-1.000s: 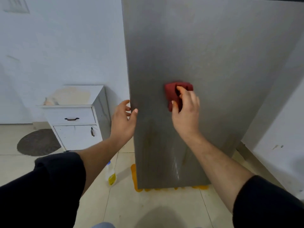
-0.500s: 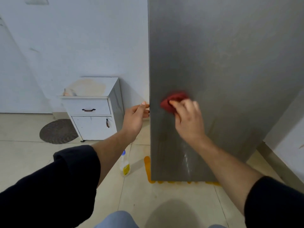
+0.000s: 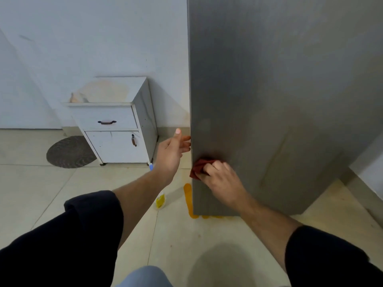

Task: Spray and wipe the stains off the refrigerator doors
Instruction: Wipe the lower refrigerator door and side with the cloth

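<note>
Now the right hand (image 3: 220, 179) presses a bunched red cloth (image 3: 200, 167) against the refrigerator door (image 3: 279, 100) at centre frame, low on its left edge, while the left hand (image 3: 172, 154), fingers loose, steadies that edge.

your left hand (image 3: 171, 155) is open, palm facing right, thumb up, fingertips (image 3: 186, 143) at the fridge door edge (image 3: 190, 121). your right hand (image 3: 220, 179) is curled, knuckles up, gripping the red cloth (image 3: 198, 167) flat against the door. both forearms bare, black sleeves pushed to elbows.
</note>
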